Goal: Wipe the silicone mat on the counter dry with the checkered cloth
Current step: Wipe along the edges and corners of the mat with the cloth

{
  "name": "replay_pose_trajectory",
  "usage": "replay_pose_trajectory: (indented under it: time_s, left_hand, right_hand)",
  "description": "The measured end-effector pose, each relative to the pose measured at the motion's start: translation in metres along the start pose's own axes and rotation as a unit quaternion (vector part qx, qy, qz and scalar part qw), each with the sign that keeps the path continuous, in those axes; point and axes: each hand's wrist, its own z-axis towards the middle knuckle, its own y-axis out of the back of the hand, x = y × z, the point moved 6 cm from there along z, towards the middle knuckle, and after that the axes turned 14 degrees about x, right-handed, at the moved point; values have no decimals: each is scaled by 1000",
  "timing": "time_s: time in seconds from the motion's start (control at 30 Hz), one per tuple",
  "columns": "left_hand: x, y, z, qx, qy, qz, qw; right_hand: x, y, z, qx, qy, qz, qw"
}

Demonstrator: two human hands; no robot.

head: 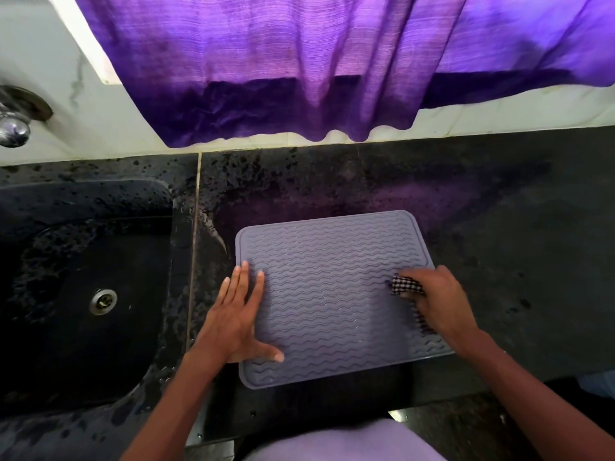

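Dark wet tabletop (466, 194) beside sink (83, 277): left hand (238, 314) flat, pinning grey silicone mat (332, 294), right hand (439, 297) clutching checkered cloth (404, 285) at right edge; wiping looks mid-way, most ridges unwiped.

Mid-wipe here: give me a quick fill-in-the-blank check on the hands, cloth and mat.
The left hand lies flat on the ____ edge of the silicone mat.
The right hand grips the ____ cloth.
The sink sits to the ____ of the mat.
Missing words: left; checkered; left.
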Motion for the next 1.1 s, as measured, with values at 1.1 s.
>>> replay_pose_trajectory:
  time_s: [1.1]
  left_hand:
    - [-45,-13,44,-181,42,-67,980]
  right_hand:
    - [-54,31,-9,-53,-109,-42,992]
